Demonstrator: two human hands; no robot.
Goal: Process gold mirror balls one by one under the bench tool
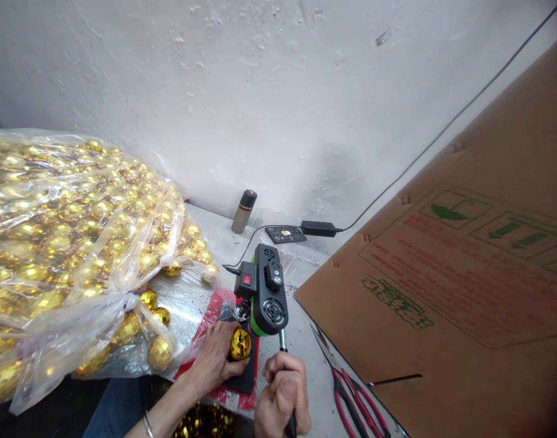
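My left hand (218, 353) is closed around a shiny gold mirrored ball (240, 344), whose small top fitting faces up. The ball sits just below a black-and-green device (269, 292) with round grilles and a red switch. My right hand (283, 395) grips a black-handled tool with a thin metal shaft (283, 339). The shaft runs up to the device's lower end; whether it touches is hidden. Beneath the left hand lie a dark pad (242, 380) and a red sheet (199, 333).
A large clear bag (136, 243) of gold balls fills the left side. Red-handled scissors (351, 389) lie on the right beside a big cardboard box (442, 274). A spray bottle (244, 213) and a black power adapter (319, 229) with its cord stand near the wall.
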